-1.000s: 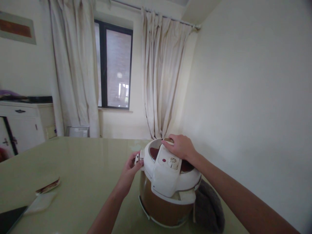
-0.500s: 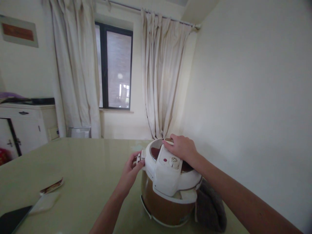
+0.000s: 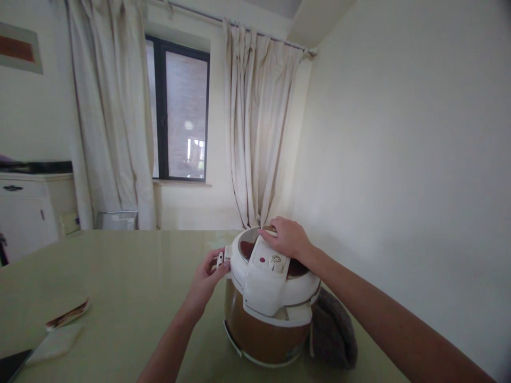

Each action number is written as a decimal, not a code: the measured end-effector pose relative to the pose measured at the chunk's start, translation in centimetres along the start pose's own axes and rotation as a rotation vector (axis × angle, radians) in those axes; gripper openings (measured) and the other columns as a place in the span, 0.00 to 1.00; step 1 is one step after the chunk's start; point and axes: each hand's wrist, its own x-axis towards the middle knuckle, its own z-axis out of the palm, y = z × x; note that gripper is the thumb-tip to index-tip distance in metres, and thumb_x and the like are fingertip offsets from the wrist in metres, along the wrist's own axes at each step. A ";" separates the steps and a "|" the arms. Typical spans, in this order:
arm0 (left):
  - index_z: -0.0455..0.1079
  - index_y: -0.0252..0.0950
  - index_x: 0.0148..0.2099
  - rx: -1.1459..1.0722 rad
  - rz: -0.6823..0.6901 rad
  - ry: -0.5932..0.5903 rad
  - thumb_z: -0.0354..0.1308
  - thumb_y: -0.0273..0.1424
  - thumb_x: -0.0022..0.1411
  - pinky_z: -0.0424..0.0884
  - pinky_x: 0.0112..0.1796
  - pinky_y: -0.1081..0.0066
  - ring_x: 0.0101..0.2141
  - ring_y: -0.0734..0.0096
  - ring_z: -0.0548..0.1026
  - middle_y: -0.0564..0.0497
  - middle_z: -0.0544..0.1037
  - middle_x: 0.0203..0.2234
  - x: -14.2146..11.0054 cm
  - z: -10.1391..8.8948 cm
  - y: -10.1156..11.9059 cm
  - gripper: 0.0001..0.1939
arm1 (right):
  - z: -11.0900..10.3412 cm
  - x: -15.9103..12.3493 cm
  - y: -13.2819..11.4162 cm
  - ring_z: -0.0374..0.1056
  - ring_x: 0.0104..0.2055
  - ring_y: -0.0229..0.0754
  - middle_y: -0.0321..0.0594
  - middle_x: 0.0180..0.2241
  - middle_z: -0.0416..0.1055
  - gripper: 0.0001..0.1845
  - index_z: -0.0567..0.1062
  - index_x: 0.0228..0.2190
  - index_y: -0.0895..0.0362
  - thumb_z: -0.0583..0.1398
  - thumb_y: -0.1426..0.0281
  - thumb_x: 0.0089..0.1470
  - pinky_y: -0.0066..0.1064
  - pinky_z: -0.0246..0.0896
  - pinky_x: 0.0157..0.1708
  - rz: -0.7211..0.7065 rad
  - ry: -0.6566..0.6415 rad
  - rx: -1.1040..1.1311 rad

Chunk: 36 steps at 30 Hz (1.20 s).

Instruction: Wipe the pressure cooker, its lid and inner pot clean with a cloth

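Observation:
A pressure cooker (image 3: pixel 261 330) with a brown body and a white lid (image 3: pixel 267 279) stands on the pale green table (image 3: pixel 128 287), near the right wall. My left hand (image 3: pixel 205 279) is closed on the small white side handle (image 3: pixel 220 259) at the lid's left edge. My right hand (image 3: pixel 286 238) rests on the far top of the lid, fingers curled over its rim. The lid sits on the cooker.
A dark grey cloth (image 3: pixel 333 332) lies right of the cooker. At the table's left lie a small booklet (image 3: pixel 67 315), a white flat thing (image 3: pixel 54 343) and a dark tablet (image 3: pixel 10 361). A white cabinet (image 3: pixel 24 215), curtains and a window stand behind.
The view has shifted a little to the right and up. Both hands stay on the lid in the same grip; the lid looks unmoved.

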 end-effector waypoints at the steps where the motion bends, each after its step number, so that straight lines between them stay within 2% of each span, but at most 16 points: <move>1: 0.76 0.40 0.52 -0.004 -0.007 -0.005 0.72 0.50 0.53 0.75 0.46 0.63 0.43 0.59 0.79 0.48 0.83 0.43 0.0 0.0 0.0 0.30 | 0.0 0.0 0.1 0.75 0.42 0.47 0.44 0.39 0.79 0.29 0.78 0.35 0.55 0.52 0.45 0.68 0.34 0.60 0.38 -0.006 0.005 0.008; 17: 0.76 0.40 0.52 -0.005 -0.009 0.004 0.72 0.50 0.52 0.76 0.46 0.63 0.43 0.59 0.79 0.48 0.83 0.41 0.1 0.0 -0.3 0.30 | -0.2 0.1 0.9 0.73 0.39 0.44 0.44 0.38 0.79 0.26 0.80 0.34 0.56 0.53 0.50 0.69 0.33 0.57 0.37 -0.114 0.019 -0.007; 27: 0.76 0.39 0.52 -0.032 -0.020 0.003 0.74 0.49 0.52 0.74 0.45 0.64 0.42 0.61 0.78 0.48 0.83 0.41 0.2 -0.1 -0.4 0.30 | -0.2 0.1 0.8 0.73 0.39 0.45 0.45 0.37 0.79 0.25 0.79 0.33 0.56 0.53 0.51 0.69 0.33 0.56 0.37 -0.111 0.022 0.005; 36: 0.76 0.41 0.53 -0.046 -0.013 -0.030 0.73 0.47 0.55 0.73 0.46 0.65 0.43 0.62 0.77 0.49 0.83 0.43 0.1 -0.3 -0.5 0.27 | -0.2 0.1 0.9 0.73 0.40 0.44 0.44 0.37 0.79 0.25 0.79 0.34 0.56 0.53 0.52 0.69 0.33 0.56 0.38 -0.111 0.020 0.032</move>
